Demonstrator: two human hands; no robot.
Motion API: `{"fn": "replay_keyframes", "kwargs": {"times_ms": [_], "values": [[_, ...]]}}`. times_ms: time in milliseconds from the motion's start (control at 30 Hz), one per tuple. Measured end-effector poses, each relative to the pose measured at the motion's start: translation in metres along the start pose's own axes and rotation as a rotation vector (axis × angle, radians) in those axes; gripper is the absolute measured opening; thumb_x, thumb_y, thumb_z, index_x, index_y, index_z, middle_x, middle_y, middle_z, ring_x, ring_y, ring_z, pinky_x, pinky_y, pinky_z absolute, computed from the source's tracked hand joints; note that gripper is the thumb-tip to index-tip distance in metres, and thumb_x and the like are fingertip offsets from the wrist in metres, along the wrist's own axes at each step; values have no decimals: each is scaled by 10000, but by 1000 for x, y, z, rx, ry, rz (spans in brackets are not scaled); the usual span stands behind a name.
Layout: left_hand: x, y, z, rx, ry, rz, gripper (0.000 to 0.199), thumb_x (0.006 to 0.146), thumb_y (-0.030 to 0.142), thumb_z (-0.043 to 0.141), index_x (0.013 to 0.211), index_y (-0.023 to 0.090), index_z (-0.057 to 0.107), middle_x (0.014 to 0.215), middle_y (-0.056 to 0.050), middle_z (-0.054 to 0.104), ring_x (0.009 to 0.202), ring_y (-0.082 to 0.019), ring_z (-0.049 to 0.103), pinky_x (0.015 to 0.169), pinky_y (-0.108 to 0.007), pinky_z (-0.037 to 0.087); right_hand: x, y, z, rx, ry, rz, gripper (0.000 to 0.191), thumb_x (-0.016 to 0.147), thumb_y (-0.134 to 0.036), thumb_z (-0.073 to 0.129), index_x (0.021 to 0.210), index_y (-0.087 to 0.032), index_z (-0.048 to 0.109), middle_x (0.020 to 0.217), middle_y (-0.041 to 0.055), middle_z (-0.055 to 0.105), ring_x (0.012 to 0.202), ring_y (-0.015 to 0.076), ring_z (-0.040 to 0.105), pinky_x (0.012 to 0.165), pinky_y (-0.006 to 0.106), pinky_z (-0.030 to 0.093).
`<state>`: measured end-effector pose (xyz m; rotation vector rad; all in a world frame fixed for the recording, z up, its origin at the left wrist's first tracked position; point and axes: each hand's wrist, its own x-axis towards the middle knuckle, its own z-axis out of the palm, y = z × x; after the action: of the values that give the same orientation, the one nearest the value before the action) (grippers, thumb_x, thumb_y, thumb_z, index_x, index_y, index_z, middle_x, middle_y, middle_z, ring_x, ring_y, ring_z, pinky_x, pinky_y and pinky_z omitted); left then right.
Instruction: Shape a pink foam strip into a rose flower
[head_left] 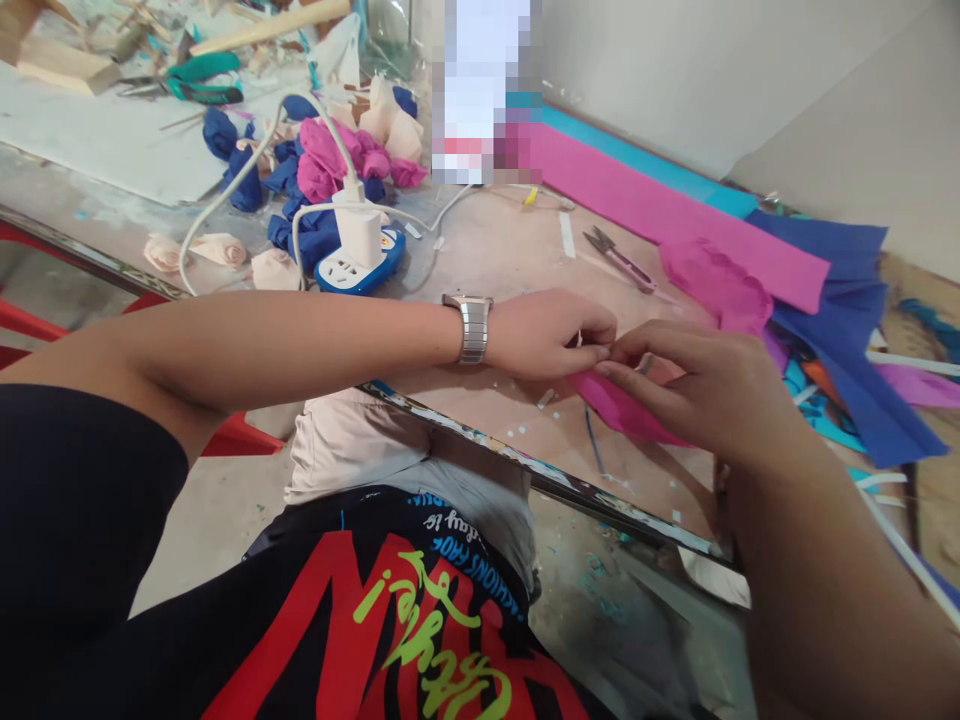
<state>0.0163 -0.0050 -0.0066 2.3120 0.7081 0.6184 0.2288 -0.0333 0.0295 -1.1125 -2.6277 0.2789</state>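
Note:
A strip of pink crepe paper (pixel 626 412) hangs between my two hands over the table's front edge area. My left hand (pixel 551 333), with a metal watch on its wrist, pinches one end of it between thumb and forefinger. Touching it at the fingertips, my right hand (pixel 694 385) also pinches the pink paper, and part of the strip is hidden beneath its fingers. Behind my right hand lies a scalloped pink paper piece (pixel 716 282). Small thread scissors (pixel 621 260) rest on the table beyond the hands.
A blue-and-white power strip (pixel 360 265) with a white charger and cables sits left of centre. Blue, pink and cream paper flowers (pixel 330 160) lie behind it. Green-handled pliers (pixel 202 80) are at the upper left. Folded pink paper (pixel 675 210) and blue paper (pixel 847 330) lie at the right.

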Motion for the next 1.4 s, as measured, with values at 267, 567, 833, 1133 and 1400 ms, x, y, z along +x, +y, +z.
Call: {"fn": "replay_keyframes", "kwargs": {"times_ms": [267, 567, 833, 1133, 1400], "values": [[-1, 0, 1, -20, 7, -3, 181, 886, 223, 514, 870, 150, 679, 759, -14, 655, 671, -119, 509, 673, -274, 359, -1, 0, 0, -2, 12, -12, 238, 935, -489, 606, 839, -281, 670, 745, 22, 710, 624, 193, 623, 559, 329, 422], [-1, 0, 0, -5, 6, 10, 191, 884, 233, 509, 866, 153, 681, 744, -15, 651, 659, -121, 503, 664, -280, 358, -1, 0, 0, -12, 5, -21, 189, 931, -424, 623, 846, -258, 654, 751, 12, 705, 630, 175, 625, 559, 307, 421], [-1, 0, 0, -4, 5, 11, 189, 887, 226, 512, 870, 144, 681, 738, -12, 650, 653, -116, 499, 651, -272, 346, -1, 0, 0, -1, 1, -23, 200, 927, -425, 628, 841, -248, 659, 750, 14, 701, 628, 172, 623, 559, 299, 418], [-1, 0, 1, 44, -9, 9, 209, 894, 242, 514, 888, 139, 695, 776, -27, 685, 654, -115, 515, 639, -261, 338, -2, -1, -1, -8, -57, 20, 223, 932, -446, 601, 858, -245, 667, 796, 38, 717, 667, 199, 634, 600, 319, 437], [0, -3, 3, 200, -75, 99, 228, 897, 275, 533, 899, 145, 720, 895, -79, 738, 797, -172, 622, 693, -280, 383, 2, -3, -2, 28, -217, -3, 232, 952, -405, 573, 871, -202, 651, 724, 32, 684, 613, 167, 605, 584, 294, 437]]}}
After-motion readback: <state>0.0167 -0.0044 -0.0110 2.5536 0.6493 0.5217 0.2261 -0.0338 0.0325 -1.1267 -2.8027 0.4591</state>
